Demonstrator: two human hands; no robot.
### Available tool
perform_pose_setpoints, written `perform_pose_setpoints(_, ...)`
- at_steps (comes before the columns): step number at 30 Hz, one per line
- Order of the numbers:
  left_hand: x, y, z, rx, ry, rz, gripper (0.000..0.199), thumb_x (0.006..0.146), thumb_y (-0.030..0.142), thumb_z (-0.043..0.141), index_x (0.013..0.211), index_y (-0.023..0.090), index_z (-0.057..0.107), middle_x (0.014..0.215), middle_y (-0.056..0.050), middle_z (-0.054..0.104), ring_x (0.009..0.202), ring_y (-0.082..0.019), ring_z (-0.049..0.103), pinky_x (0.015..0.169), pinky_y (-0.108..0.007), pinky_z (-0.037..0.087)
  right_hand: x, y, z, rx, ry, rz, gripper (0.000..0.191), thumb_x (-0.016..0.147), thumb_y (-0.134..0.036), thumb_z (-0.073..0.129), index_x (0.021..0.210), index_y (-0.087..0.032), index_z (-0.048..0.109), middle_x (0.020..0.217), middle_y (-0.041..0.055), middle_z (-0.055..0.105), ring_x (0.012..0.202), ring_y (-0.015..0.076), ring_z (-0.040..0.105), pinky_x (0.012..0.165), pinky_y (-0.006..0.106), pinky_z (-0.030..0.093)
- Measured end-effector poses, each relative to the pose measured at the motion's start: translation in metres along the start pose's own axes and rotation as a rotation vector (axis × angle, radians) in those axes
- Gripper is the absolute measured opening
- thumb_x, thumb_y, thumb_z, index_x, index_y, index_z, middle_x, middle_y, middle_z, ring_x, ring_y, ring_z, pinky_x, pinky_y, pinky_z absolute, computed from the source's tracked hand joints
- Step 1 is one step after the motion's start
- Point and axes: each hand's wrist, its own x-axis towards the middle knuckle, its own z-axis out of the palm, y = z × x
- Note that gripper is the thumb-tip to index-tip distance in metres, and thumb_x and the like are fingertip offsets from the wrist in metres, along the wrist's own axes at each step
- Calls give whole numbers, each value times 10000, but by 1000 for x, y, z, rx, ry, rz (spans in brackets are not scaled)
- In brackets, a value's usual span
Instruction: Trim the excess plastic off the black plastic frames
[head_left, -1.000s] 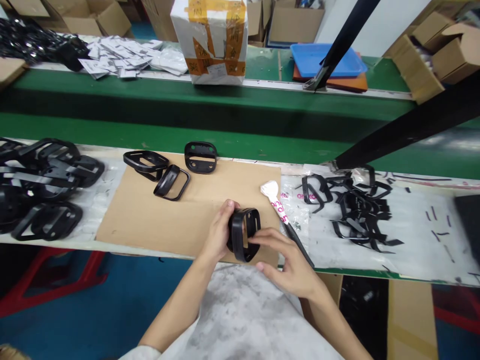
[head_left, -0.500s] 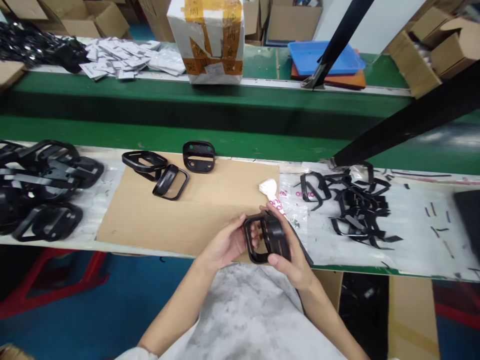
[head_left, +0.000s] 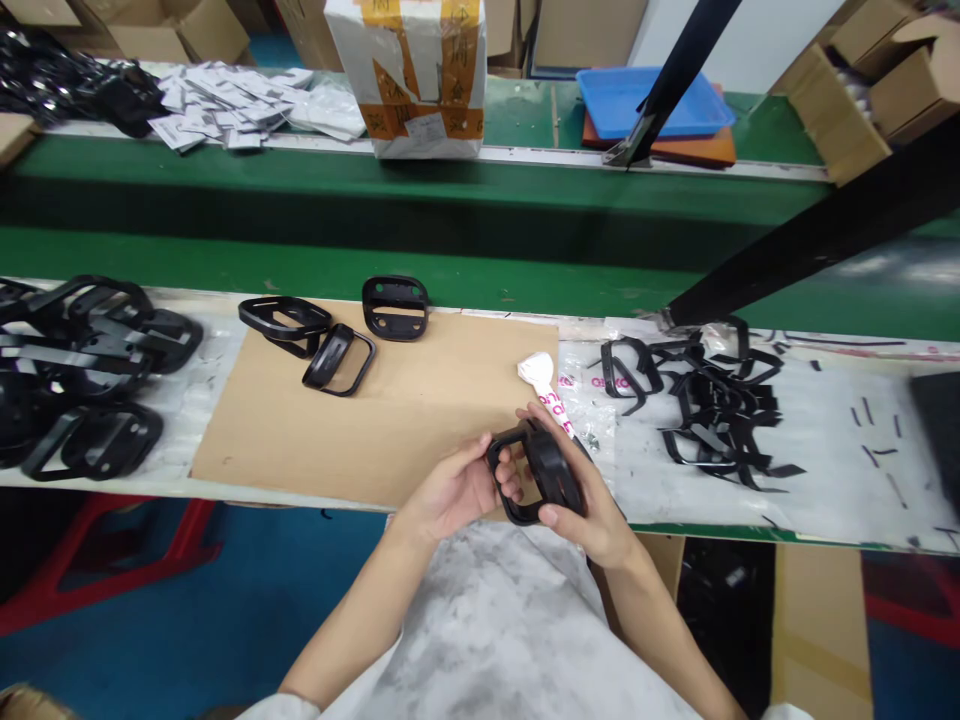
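Observation:
A black plastic bracket with a rounded frame (head_left: 553, 468) is held between both hands above the front edge of the cardboard sheet (head_left: 420, 400). My left hand (head_left: 461, 488) grips the frame's left side, its fingers curled through the opening. On the other side my right hand (head_left: 592, 500) wraps round the thicker part, thumb in front. Just beyond lies a tool with a white wrapped end (head_left: 535, 370), partly hidden by my right hand. Farther back on the cardboard sit a bracket (head_left: 396, 308), a second bracket (head_left: 339, 360) and a third bracket (head_left: 285, 322).
A heap of black brackets (head_left: 90, 370) fills the left of the bench, and thin black strips (head_left: 720, 410) pile up at the right. A slanted black post (head_left: 810, 235) rises behind them. On the rear shelf stand a taped white box (head_left: 409, 85) and a blue tray (head_left: 652, 105).
The bracket has turned slightly in my hands, its thick part tilting more. Both hands stay in nearly the same place, and the view has shifted a little.

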Motion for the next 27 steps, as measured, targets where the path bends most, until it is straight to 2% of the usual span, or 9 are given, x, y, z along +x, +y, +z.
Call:
perform_pose_setpoints(3, 1, -2, 2, 65, 22, 114, 385, 802, 492, 830, 863, 133, 704, 749, -34, 640, 683, -143, 626, 701, -284, 540, -1, 3, -2, -93, 38, -38, 906, 863, -587, 755, 1617, -298, 345, 1685, 103, 329, 1525, 379, 356, 1193, 552, 412)
perform_pose_setpoints(6, 1, -4, -1, 243, 124, 272, 373, 763, 426, 881, 961, 150, 727, 894, -59, 721, 763, -164, 680, 743, -292, 554, -1, 7, -2, -198, 93, -72, 889, 882, -558, 745, 1622, -303, 323, 1682, 102, 339, 1541, 369, 332, 1259, 594, 286)
perform_pose_setpoints(9, 1, -5, -4, 422, 203, 331, 368, 771, 403, 878, 1004, 148, 750, 958, -80, 765, 835, -187, 714, 792, -295, 561, 0, 11, 1, -298, 106, -111, 896, 891, -532, 735, 1631, -303, 285, 1685, 104, 333, 1544, 368, 327, 1272, 611, 247)
perform_pose_setpoints(14, 2, -2, 0, 568, 242, 435, 382, 827, 428, 826, 1082, 150, 765, 1018, -88, 778, 945, -200, 708, 878, -291, 546, 3, 15, 7, -431, 149, -174, 892, 884, -469, 727, 1634, -300, 273, 1692, 93, 314, 1567, 371, 269, 1286, 618, 201)
perform_pose_setpoints(16, 2, -1, 0, 527, 229, 425, 349, 828, 404, 831, 1058, 152, 760, 971, -72, 767, 896, -178, 700, 846, -276, 543, 3, 15, 7, -413, 145, -169, 900, 884, -484, 722, 1637, -301, 264, 1691, 94, 314, 1563, 375, 279, 1281, 614, 223)
perform_pose_setpoints(19, 2, 1, -3, 326, 151, 347, 298, 776, 347, 880, 936, 151, 723, 820, -28, 710, 749, -140, 659, 739, -253, 528, 4, 13, 6, -346, 104, -151, 909, 879, -519, 726, 1637, -307, 270, 1693, 96, 309, 1549, 380, 312, 1264, 604, 275)
perform_pose_setpoints(23, 0, 4, -8, 82, -2, 146, 424, 785, 524, 835, 804, 134, 672, 698, -27, 627, 651, -151, 621, 680, -284, 514, 5, 8, 2, -204, 30, -150, 936, 845, -610, 746, 1623, -294, 332, 1670, 112, 358, 1530, 396, 344, 1261, 597, 274)
perform_pose_setpoints(25, -1, 3, -8, 54, -21, 77, 454, 786, 549, 828, 770, 122, 674, 684, -40, 626, 646, -154, 625, 676, -281, 507, 5, 6, 1, -129, 17, -128, 940, 834, -637, 752, 1614, -289, 357, 1667, 117, 367, 1531, 401, 343, 1255, 589, 287)
perform_pose_setpoints(27, -1, 1, -7, 50, 4, 63, 410, 748, 476, 882, 748, 120, 679, 657, -32, 624, 633, -144, 620, 676, -271, 504, 5, 6, 1, -79, 13, -92, 946, 826, -637, 767, 1610, -287, 368, 1667, 118, 370, 1532, 397, 344, 1254, 576, 293)
